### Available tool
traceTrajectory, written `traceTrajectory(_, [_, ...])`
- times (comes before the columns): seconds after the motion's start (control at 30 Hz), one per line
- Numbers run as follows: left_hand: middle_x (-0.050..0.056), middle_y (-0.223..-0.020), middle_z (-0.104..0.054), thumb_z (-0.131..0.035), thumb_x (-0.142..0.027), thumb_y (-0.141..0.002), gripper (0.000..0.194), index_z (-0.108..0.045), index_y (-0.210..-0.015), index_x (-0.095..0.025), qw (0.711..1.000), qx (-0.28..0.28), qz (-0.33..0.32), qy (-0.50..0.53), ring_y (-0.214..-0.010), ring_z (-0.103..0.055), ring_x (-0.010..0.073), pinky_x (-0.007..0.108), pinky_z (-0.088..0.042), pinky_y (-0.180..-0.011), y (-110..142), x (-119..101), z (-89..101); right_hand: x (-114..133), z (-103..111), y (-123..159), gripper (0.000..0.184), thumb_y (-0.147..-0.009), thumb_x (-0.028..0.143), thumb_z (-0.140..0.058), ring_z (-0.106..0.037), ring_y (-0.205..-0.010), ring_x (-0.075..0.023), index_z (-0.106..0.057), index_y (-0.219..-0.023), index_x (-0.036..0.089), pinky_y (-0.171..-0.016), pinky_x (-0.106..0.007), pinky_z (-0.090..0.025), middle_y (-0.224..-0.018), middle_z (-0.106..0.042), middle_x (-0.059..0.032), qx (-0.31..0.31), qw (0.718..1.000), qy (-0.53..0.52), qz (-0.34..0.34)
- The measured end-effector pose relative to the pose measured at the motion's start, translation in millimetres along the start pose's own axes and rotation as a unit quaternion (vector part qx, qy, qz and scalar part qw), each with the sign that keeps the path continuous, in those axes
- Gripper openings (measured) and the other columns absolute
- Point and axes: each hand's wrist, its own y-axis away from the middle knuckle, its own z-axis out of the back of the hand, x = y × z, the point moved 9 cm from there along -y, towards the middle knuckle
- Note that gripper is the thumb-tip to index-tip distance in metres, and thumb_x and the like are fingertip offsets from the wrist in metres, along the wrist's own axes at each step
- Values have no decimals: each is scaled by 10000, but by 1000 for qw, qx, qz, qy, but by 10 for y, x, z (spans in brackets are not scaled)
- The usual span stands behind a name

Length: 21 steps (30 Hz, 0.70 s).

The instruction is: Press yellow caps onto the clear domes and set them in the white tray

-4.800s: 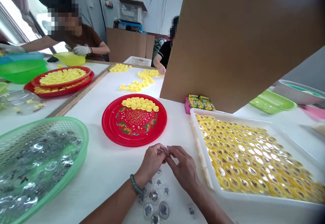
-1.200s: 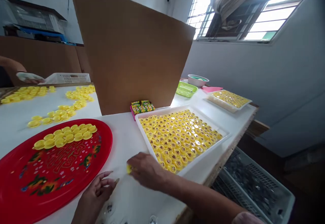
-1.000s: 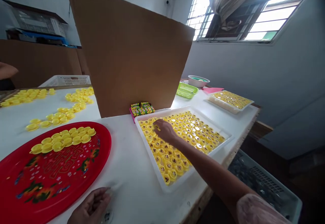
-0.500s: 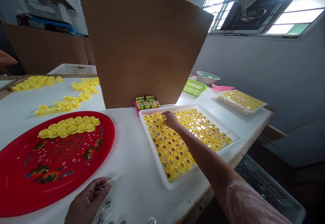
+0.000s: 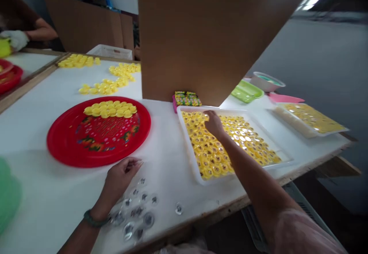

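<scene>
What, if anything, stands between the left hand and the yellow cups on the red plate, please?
Nothing visible stands in the way. Between the left hand and the yellow cups lies only the near part of the red plate; the cardboard sheet is off to the right.

The right hand (image 5: 214, 124) is over yellow cups (image 5: 207, 172).

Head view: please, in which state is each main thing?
Red tray, partly covered with yellow pieces
White tray under right hand, mostly filled
Clear round pieces, loose and scattered
Cardboard panel, upright
Pink container, holding packets
Left hand, curled, grip unclear
Right hand, extended, grip unclear
</scene>
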Motion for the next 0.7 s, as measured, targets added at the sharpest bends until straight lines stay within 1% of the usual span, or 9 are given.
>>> traceTrajectory(0.07, [44,-794,-653,-602,-494,-740,367,-629,-916,-174,1000,0,-12,15,-733,-610,189,288,-503,-692,16,-59,1,398,85,283,459,-740,81,-494,-535,-1090,-263,-537,-1191,152,-942,-429,-436,-1272,-503,-132,-10,999,-27,45])
traceTrajectory(0.13, [36,-738,-643,-577,-463,-764,323,-632,-886,-169,1000,-4,-7,16,-687,-603,179,280,-495,-657,19,-71,6,988,155,716,349,-807,137,-494,-555,-1062,-245,-567,-1145,189,-920,-419,-458,-1147,-595,-95,-25,983,-92,159])
traceTrajectory(0.17, [34,-720,-640,-573,-447,-768,305,-632,-871,-166,1000,-7,-3,13,-671,-601,176,277,-491,-644,21,-68,11,1294,111,973,313,-832,137,-481,-572,-1036,-219,-578,-1121,204,-902,-385,-476,-1097,-626,-76,6,968,-131,214])
traceTrajectory(0.23, [32,-704,-637,-574,-413,-765,267,-629,-848,-165,1000,-11,1,3,-657,-600,173,271,-482,-627,29,-65,18,1873,-109,1518,283,-865,125,-458,-591,-998,-182,-590,-1101,205,-854,-320,-505,-1060,-653,-67,123,923,-188,311])
traceTrajectory(0.33, [27,-690,-639,-569,-380,-763,232,-627,-843,-170,1000,-13,-1,-4,-634,-602,168,268,-475,-616,43,-60,29,2364,-481,2042,292,-867,105,-471,-562,-1060,-197,-579,-1133,159,-894,-330,-484,-1134,-632,-111,209,892,-169,364])
traceTrajectory(0.43, [25,-688,-646,-560,-369,-762,219,-631,-841,-176,1000,-19,0,-6,-628,-608,170,269,-474,-613,48,-44,60,2497,-797,2178,338,-822,36,-491,-532,-1096,-213,-579,-1135,132,-922,-334,-462,-1179,-607,-124,239,878,-132,393])
traceTrajectory(0.53, [21,-698,-658,-559,-349,-759,211,-651,-856,-186,1000,-8,-4,-7,-636,-611,172,266,-469,-610,51,-52,54,2436,-959,2107,320,-813,14,-466,-554,-1035,-210,-618,-1064,144,-887,-330,-471,-1113,-638,-109,246,878,-139,386])
traceTrajectory(0.6, [22,-735,-676,-556,-345,-765,221,-669,-879,-193,1000,20,-9,9,-653,-615,173,265,-467,-617,59,-71,-3,2328,-981,1981,291,-836,44,-450,-577,-979,-195,-638,-1022,166,-861,-324,-474,-1042,-662,-89,230,898,-193,322])
traceTrajectory(0.7, [32,-811,-696,-566,-359,-773,239,-693,-892,-196,995,77,-25,62,-730,-625,184,268,-473,-664,82,-133,-147,2083,-1031,1811,212,-832,116,-490,-615,-822,-164,-663,-922,199,-769,-292,-491,-904,-684,-44,206,913,-321,142])
